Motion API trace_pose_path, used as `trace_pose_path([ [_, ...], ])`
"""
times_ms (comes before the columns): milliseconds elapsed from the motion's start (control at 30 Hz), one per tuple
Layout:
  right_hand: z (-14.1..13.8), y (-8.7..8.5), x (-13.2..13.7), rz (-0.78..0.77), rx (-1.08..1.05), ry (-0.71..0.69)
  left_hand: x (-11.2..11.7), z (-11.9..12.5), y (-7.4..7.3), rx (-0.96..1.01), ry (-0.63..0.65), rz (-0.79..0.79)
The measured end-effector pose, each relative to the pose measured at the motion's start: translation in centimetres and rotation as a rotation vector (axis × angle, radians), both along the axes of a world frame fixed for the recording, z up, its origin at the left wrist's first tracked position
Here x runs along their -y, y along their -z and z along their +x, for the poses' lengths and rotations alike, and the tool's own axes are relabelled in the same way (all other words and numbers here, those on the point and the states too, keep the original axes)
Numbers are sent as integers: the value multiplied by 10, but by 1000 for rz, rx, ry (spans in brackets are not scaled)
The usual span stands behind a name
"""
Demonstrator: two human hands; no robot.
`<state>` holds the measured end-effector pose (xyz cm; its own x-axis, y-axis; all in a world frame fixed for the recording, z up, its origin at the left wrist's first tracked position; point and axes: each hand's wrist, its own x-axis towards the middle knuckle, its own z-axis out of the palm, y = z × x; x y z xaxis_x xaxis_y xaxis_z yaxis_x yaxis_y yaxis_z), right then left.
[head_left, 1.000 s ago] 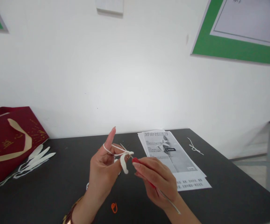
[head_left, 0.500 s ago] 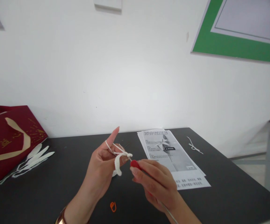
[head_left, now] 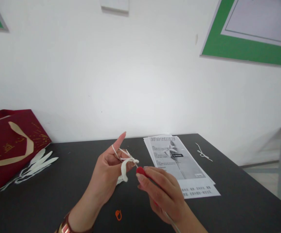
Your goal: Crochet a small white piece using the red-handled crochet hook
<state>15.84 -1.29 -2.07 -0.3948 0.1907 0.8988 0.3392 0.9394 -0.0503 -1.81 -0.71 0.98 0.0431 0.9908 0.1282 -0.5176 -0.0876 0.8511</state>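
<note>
My left hand (head_left: 106, 171) pinches a small white crochet piece (head_left: 124, 169), with white yarn (head_left: 116, 152) looped around the raised index finger. One narrow end of the piece curls down below the fingertips. My right hand (head_left: 163, 189) is closed around a red-handled crochet hook (head_left: 141, 170). Its metal tip meets the white stitches by the left thumb, partly hidden by yarn. A thin pale strand or shaft runs out below the right palm. On the dark table under the hands lies an orange stitch marker (head_left: 118, 215).
Printed sheets (head_left: 201, 189) with a flower picture lie behind my right hand. A short knotted white yarn (head_left: 203, 154) is at the right. Several white crocheted petals (head_left: 39, 163) lie beside a dark red gift bag (head_left: 6, 145). A white wall stands behind the black table (head_left: 77, 161).
Both hands stay together in nearly the same pose. The hook tip now shows above the yarn strands, and more of the white piece shows under the left hand. The whole view has shifted slightly.
</note>
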Motion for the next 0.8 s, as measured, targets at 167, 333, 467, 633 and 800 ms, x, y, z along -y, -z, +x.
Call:
trace_pose_path([
  [167,-1,1,1,-37,-10,12,-2,0,3,-175,-146,99],
  [333,2,2,1,-94,-49,-3,-3,2,2,-232,-190,85],
  [467,6,-4,4,-105,-81,13,-2,6,-4,-250,-281,20],
  [633,12,-13,5,-218,-120,-43,-3,6,-6,-283,-236,-22],
  [800,19,-12,4,-394,-233,-99,-6,3,-3,-257,-109,-94],
])
